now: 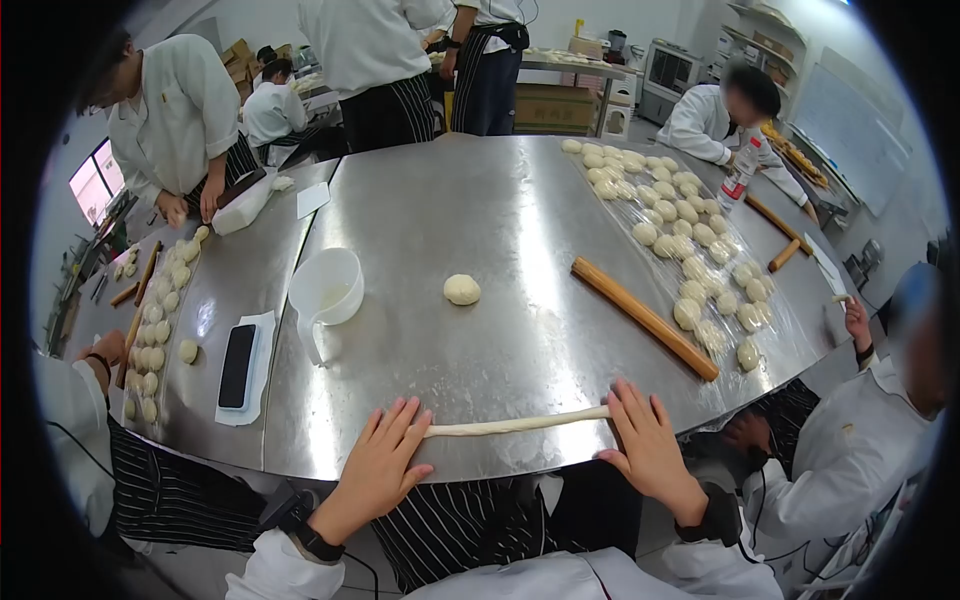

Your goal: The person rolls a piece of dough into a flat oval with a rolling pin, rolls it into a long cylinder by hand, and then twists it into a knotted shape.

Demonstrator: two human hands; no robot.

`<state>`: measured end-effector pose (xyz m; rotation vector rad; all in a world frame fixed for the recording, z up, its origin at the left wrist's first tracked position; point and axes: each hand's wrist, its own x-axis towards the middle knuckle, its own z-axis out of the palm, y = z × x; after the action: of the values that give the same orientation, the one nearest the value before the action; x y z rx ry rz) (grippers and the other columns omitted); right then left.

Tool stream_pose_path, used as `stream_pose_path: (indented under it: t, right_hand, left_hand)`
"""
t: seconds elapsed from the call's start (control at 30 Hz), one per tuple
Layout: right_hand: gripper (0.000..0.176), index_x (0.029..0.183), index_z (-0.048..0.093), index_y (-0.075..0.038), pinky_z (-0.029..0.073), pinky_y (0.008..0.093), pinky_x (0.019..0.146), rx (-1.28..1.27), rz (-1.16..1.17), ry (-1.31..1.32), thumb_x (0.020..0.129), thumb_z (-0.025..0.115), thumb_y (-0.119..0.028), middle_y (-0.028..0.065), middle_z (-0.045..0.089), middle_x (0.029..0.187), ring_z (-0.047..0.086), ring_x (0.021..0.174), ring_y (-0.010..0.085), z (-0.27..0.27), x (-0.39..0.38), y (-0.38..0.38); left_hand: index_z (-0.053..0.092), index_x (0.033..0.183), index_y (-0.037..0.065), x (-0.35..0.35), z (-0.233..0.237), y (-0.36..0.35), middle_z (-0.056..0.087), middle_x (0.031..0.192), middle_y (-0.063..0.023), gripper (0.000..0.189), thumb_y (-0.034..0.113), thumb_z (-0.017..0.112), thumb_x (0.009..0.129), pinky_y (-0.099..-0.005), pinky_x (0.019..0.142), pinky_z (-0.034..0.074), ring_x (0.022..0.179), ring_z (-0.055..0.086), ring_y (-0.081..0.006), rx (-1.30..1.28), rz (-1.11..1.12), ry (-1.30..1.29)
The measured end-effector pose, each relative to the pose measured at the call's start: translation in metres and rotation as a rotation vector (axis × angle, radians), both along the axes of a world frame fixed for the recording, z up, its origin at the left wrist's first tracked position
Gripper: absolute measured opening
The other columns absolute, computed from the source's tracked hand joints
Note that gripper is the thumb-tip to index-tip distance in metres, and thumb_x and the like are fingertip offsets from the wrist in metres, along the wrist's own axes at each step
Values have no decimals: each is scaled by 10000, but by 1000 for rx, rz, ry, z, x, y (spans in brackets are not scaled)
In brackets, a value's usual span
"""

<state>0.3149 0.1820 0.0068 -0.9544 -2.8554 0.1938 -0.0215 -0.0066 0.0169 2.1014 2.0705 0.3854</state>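
A long thin dough rope lies across the metal table near its front edge. My left hand rests flat on the rope's left end, fingers stretched out. At the other end, my right hand lies flat with its fingers spread, covering the tip. Beneath the palms the rope's ends are hidden. Farther back on the table sits a round dough ball, apart from both hands. To the right a wooden rolling pin lies at a slant, its near end not far from my right hand.
A white plastic measuring jug and a phone are at the left. Many dough balls lie under plastic film at the right, near a water bottle. Co-workers in white jackets stand or sit around the metal table.
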Motion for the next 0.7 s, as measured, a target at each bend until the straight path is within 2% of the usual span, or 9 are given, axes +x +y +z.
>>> stream_pose_path:
  t: [0.07,0.13,0.23,0.37,0.43,0.5,0.57,0.7]
  right_hand:
    - [760,1493,337,-24,192,534,1165,-2,1,3,919,570,-465,192,293,1570,263,1467,349,-3,-2,3]
    - [685,1477,364,-13,189,520,1168,8,-20,45,953,541,-417,195,320,1558,275,1457,355,-1,-25,40]
    - [638,1470,369,-3,204,490,1170,47,-31,66,977,512,-380,203,320,1557,270,1456,359,-11,-29,76]
    - [593,1432,417,16,235,462,1163,-6,-89,232,983,512,-359,217,352,1534,299,1441,370,-15,-5,76]
    - [582,1411,441,24,248,463,1159,-63,-141,346,976,527,-353,224,374,1519,314,1433,377,-5,-12,60]
    - [571,1370,479,25,254,498,1153,25,20,308,953,564,-356,234,406,1492,337,1417,385,7,-44,38]
    - [661,1381,469,20,266,519,1144,125,218,256,924,585,-443,210,426,1478,358,1407,368,10,-81,16]
    - [769,1449,390,3,249,507,1160,33,261,165,902,577,-505,179,359,1538,303,1446,340,-6,-99,-7]
  left_hand:
    - [330,1492,7,3,-3,-3,332,1545,-204,712,318,610,916,-525,1182,192,1456,272,-365,-18,34,16]
    - [325,1495,2,-2,-4,28,323,1552,-203,722,321,613,914,-525,1185,184,1463,261,-359,27,64,54]
    - [346,1478,-17,-13,-12,37,328,1551,-201,715,371,596,932,-532,1173,201,1458,276,-350,58,80,96]
    - [360,1471,-6,-12,-8,16,342,1549,-176,701,367,601,928,-540,1178,182,1464,259,-347,38,143,114]
    - [347,1475,-12,3,11,24,333,1550,-187,683,318,591,930,-532,1186,167,1467,245,-361,92,137,131]
    - [351,1472,-11,21,20,43,333,1547,-194,662,289,585,931,-528,1189,162,1466,241,-370,123,68,135]
    - [370,1462,-3,39,22,63,341,1539,-198,638,281,582,932,-527,1187,168,1460,250,-373,144,-54,126]
    - [388,1462,19,50,-13,66,354,1536,-176,655,323,597,920,-533,1177,197,1455,254,-387,115,-120,-9]
